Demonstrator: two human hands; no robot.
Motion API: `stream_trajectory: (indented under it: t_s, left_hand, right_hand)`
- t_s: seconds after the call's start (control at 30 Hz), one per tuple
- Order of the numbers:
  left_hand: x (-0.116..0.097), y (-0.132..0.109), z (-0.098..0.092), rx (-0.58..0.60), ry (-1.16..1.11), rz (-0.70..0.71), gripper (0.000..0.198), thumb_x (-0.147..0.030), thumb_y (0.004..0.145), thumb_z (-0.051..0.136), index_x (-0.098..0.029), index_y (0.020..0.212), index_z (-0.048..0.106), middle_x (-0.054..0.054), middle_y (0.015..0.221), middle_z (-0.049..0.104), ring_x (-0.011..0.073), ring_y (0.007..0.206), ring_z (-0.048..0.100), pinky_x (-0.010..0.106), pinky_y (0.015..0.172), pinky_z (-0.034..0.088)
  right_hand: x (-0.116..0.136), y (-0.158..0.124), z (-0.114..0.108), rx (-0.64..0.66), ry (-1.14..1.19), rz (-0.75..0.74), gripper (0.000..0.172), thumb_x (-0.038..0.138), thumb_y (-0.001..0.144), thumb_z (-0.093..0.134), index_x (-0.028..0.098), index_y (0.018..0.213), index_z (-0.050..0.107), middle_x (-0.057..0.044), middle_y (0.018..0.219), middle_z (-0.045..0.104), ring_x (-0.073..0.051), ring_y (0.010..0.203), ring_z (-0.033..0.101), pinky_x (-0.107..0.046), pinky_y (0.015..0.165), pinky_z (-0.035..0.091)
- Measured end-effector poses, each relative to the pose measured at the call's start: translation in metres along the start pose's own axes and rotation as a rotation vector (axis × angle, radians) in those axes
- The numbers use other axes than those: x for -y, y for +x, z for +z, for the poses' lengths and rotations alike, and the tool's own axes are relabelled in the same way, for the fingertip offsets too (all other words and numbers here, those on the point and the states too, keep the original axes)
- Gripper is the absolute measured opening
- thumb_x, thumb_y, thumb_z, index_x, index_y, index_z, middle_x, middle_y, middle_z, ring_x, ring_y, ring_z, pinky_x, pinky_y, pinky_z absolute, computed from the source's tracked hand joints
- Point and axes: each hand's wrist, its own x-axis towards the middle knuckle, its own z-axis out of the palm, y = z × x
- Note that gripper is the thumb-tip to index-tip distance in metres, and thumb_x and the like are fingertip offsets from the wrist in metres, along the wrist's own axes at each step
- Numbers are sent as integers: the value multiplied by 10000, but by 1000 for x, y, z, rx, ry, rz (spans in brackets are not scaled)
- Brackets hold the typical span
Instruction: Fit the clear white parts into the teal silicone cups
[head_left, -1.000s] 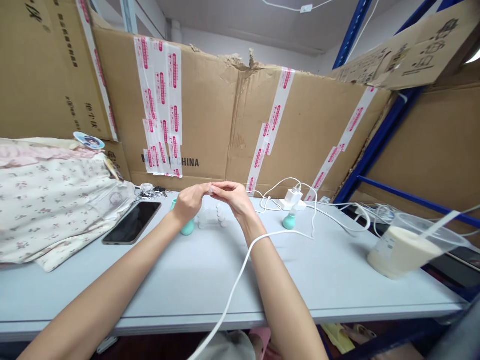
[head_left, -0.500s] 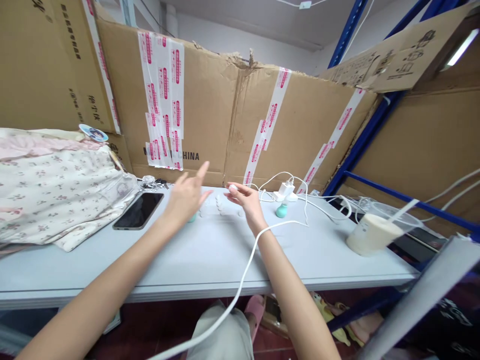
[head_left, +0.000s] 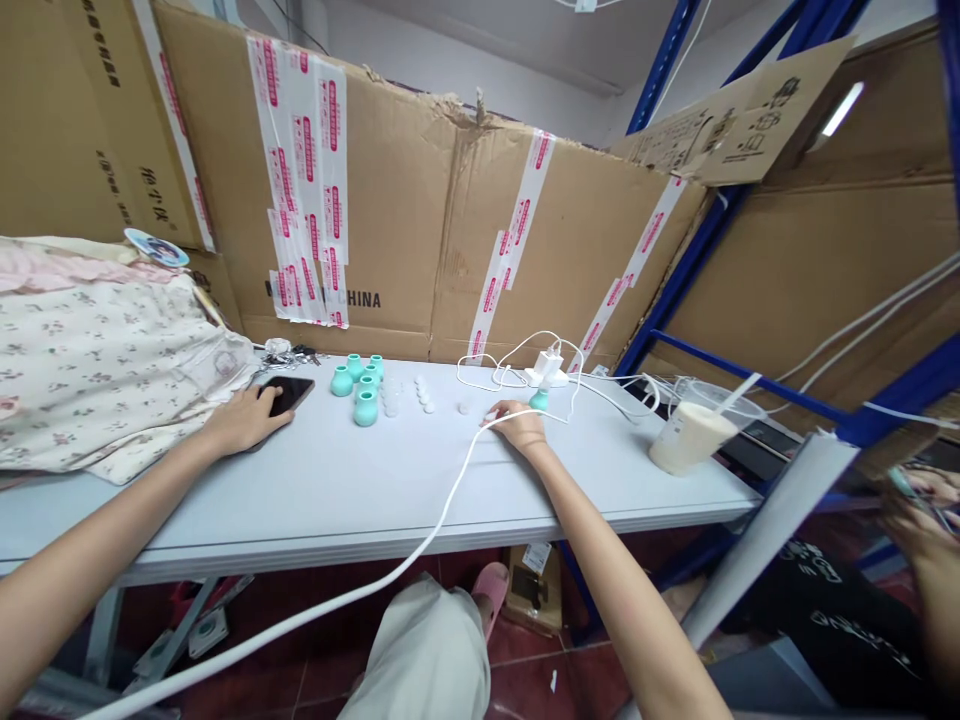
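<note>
My left hand (head_left: 244,418) lies over a dark phone (head_left: 289,396) at the table's left, fingers spread on the screen. My right hand (head_left: 517,425) rests low on the table with fingers curled together. A small white piece (head_left: 489,416) shows faintly at its fingertips, partly hidden by a white cable (head_left: 450,490) that crosses in front. Just left of these fingers lies a small round translucent piece (head_left: 464,408). Behind the right hand stands a mint-green bottle-shaped piece (head_left: 538,400). Several mint-green pots (head_left: 366,408) are grouped left of centre, beside rows of small white pieces (head_left: 424,394) and clear pieces (head_left: 390,397).
A white charger (head_left: 549,366) with looped cables sits at the back. To the right is a cup with a straw (head_left: 686,437). Floral fabric (head_left: 112,370) covers the left end. Cardboard (head_left: 390,220) walls the back; a blue post (head_left: 667,270) rises right. Another person's arm (head_left: 934,560) shows far right.
My left hand has moved left and down onto the phone, uncovering the green pots. My right hand has dropped to the table, slightly right. The view has shifted, and another person's arm appears at right.
</note>
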Motion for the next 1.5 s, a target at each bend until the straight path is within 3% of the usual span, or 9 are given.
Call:
stream_trajectory:
  t_s: [0.13,0.3,0.57,0.77,0.9,0.97,1.07,1.23,1.5]
  left_hand:
    - [1,-45,-8,78,51,-77,569,-500,805,327,-106,1204,424,176,1240,445,327,1115,425,415,903,328]
    - [-8,-79,-2,-84,114,-259,595,-625,774,305,-169,1155,345,154,1099,510,341,1054,469,428,824,372]
    - [-18,-73,0,-118,258,-279,522,-644,755,253,-154,891,370,144,941,470,341,957,469,432,742,402]
    - [-22,-79,-3,-80,310,-292,537,-655,725,309,-170,943,383,112,915,456,309,922,484,415,743,407]
    - [-20,-77,-13,-26,320,-281,670,-701,761,215,-169,1146,349,127,1010,507,329,943,525,445,773,408]
    - [-13,-69,-23,-39,277,-298,746,-719,773,159,-179,1279,248,139,1120,511,346,988,530,458,774,414]
    - [-1,-48,-43,-335,293,-274,742,-674,802,222,-201,1366,127,146,1306,407,352,1068,500,417,710,428]
    - [14,7,-61,-664,9,-50,557,-383,780,519,-184,1250,294,-24,855,556,124,638,526,228,571,354]
    - [31,91,-44,-688,-180,348,395,-199,751,526,-118,1114,393,-16,746,527,62,559,453,184,528,342]
  right_hand:
    - [-8,-1,1,27,137,18,295,390,670,687,221,911,659,5,914,643,-137,818,567,-229,643,348]
    - [-10,-1,4,26,190,-4,372,452,680,660,222,972,645,2,909,637,-143,797,569,-236,651,361]
    - [-11,-5,7,-63,127,-51,395,449,747,590,211,1063,591,-31,971,606,-162,884,553,-275,777,390]
    - [-8,-19,-2,-292,100,84,347,430,773,534,220,1041,602,-51,1024,571,-180,852,561,-319,771,425]
    - [9,-48,-11,-465,-22,-6,542,460,742,567,223,1223,485,-88,1235,450,-255,1112,464,-383,873,413]
    - [22,-65,-10,-438,-37,-141,535,446,770,552,208,1240,459,-100,1258,431,-247,1168,421,-395,949,374]
    - [47,-84,-1,-345,-54,-238,480,401,795,532,210,1229,454,-115,1248,430,-256,1152,424,-418,932,389]
    - [93,-87,19,-132,41,-391,366,306,845,469,241,1205,461,-88,1277,408,-231,1177,396,-407,951,387]
    - [168,-56,48,155,209,-748,476,328,881,453,342,1347,360,-47,1392,303,-201,1280,291,-395,1024,338]
